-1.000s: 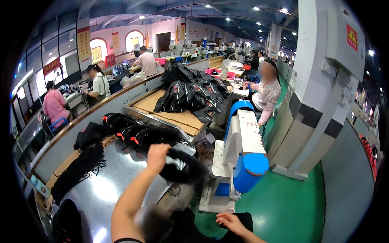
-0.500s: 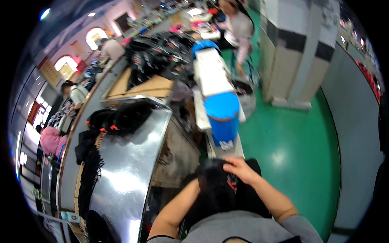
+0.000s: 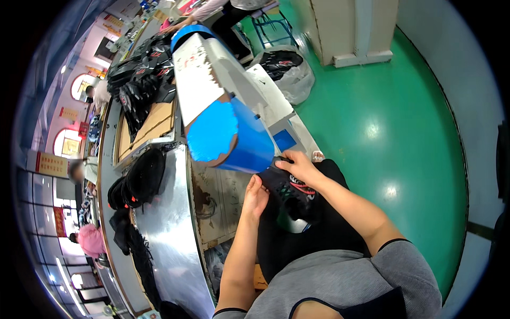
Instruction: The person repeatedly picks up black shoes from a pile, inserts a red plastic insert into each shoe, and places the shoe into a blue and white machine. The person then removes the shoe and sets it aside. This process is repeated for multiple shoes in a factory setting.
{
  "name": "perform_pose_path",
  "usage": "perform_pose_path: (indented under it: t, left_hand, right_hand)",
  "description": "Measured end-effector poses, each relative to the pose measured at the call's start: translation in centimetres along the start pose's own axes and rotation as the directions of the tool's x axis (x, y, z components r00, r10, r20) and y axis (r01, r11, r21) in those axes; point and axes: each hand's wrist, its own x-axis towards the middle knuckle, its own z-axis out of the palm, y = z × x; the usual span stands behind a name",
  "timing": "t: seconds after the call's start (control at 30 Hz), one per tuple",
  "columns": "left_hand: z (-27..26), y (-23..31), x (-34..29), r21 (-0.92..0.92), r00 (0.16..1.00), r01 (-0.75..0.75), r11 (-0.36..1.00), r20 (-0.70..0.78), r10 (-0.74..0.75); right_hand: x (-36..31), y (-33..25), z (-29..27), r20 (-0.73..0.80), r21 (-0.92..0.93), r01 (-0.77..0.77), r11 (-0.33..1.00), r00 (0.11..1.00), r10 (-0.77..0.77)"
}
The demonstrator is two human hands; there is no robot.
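Observation:
A black shoe upper (image 3: 291, 192) with red and white trim is stretched between my two hands above my lap. My left hand (image 3: 256, 195) pinches its left edge with thumb and fingers. On the far side, my right hand (image 3: 298, 168) is closed over the upper, thumb on top. Just beyond them stands a long raised block with a blue-covered end (image 3: 218, 135) and a worn white top (image 3: 196, 74). The far edge of the upper lies close against the blue end; whether they touch I cannot tell.
To the left runs a metal-topped bench (image 3: 172, 223) with black rounded pieces (image 3: 144, 178) on it. Black uppers are heaped (image 3: 141, 80) beyond. A plastic bag (image 3: 295, 80) of dark pieces sits on the green floor (image 3: 366, 117) near a pillar (image 3: 361, 32). Another person sits at the top.
The view has swung, so the blue block looms larger and nearer. Both hands have gone from the lap toward its end with the upper, whose opening now shows.

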Motion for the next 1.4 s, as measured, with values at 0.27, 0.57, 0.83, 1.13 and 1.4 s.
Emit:
perform_pose_path:
  t: [0.27,0.57,0.83,1.13,1.4]
  left_hand:
    - [6.0,3.3,0.2,0.361,0.973,-0.004,0.932,-0.215,0.088]
    - [3.1,-1.9,0.5,-0.161,0.995,-0.095,0.982,0.014,0.099]
    - [-3.8,-1.0,-4.6,-0.103,0.99,0.066,0.993,-0.12,-0.078]
    - [5.2,3.3,-15.3,0.814,0.932,-0.195,0.547,-0.021,0.363]
    - [7.8,-3.2,-15.6,0.949,0.872,-0.251,0.189,0.137,0.471]
  right_hand:
    - [1.4,5.5,-0.3,0.053,0.649,-0.221,0.728,0.968,0.247]
    - [2.2,1.9,-1.5,-0.15,-0.003,-0.004,1.0,0.989,0.003]
    - [-3.9,1.7,3.7,0.273,0.576,-0.319,0.753,0.943,0.19]
    - [-9.0,6.4,-3.3,0.123,0.906,-0.24,0.349,0.937,0.327]
    - [-7.2,9.4,-5.8,0.045,0.937,-0.149,0.315,0.948,0.316]
